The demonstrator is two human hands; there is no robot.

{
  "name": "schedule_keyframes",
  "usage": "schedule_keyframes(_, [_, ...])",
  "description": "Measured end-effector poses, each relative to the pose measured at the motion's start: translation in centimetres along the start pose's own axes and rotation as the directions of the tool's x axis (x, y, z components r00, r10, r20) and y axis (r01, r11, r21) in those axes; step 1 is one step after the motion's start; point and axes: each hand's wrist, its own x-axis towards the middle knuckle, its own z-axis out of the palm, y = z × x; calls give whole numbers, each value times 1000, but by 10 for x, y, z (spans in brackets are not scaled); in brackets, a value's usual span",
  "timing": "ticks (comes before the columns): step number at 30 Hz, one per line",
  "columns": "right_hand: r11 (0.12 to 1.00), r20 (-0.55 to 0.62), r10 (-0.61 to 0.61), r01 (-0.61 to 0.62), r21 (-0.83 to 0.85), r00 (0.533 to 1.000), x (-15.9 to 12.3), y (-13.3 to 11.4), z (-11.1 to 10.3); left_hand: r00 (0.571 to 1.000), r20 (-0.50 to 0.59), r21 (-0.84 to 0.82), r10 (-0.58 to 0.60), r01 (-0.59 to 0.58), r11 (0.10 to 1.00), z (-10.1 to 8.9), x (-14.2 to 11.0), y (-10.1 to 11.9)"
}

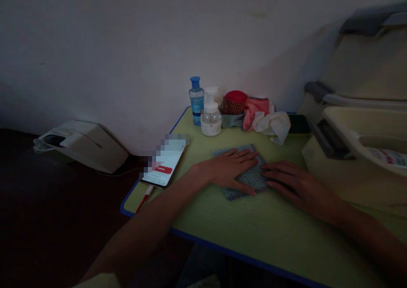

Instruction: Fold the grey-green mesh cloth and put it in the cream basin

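While the left hand [233, 169] is lying flat on a patterned grey cloth [251, 178], its fingers slightly spread, the right hand [300, 187] is resting its fingertips at the cloth's right edge; whether they are pinching it, I cannot tell. The cloth is lying on the green table [241, 228], between a phone [167, 160] and a cream container [352, 177], with a pump bottle [211, 124] standing behind.

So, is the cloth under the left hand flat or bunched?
Flat: the cloth lies on the table, edges fairly straight; whether it's folded, cannot tell.
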Motion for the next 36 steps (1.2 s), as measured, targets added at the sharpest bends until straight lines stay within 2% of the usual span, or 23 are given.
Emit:
schedule_keyframes(3, [1000, -12, -17, 17, 16, 1000, 1, 0, 0, 999, -36, -14, -17, 17, 1000, 0, -1, 3])
schedule_keyframes(9, [1000, -15, -8, 8, 15, 1000, 1, -1, 1, 966, -251, 77, -61, 82, 994, 6, 8, 29])
schedule_keyframes(11, [1000, 4, 5, -5, 18, 1000, 1, -2, 1, 957, -280, 96, -77, 107, 990, 12, 10, 37])
schedule_keyframes(15, [1000, 20, 24, -24, 8, 1000, 2, -4, 1, 969, -221, 121, -112, 141, 983, 19, 11, 41])
schedule_keyframes(21, [1000, 2, 17, -17, -3, 1000, -1, -1, 3, 995, -99, 178, -26, 43, 983, 10, 8, 17])
schedule_keyframes(25, [1000, 5, -5, 5, -12, 1000, -3, 0, 1, 998, -51, 207, -23, 33, 978, 4, 4, 8])
schedule_keyframes(29, [999, -2, -45, 45, -6, 999, -4, -2, -6, 998, -70, 215, -7, 22, 976, 3, 0, 11])
schedule_keyframes(36, [997, 88, -74, 75, -18, 993, -5, -5, -10, 991, -128, 212, 46, -18, 977, 8, -1, 17])
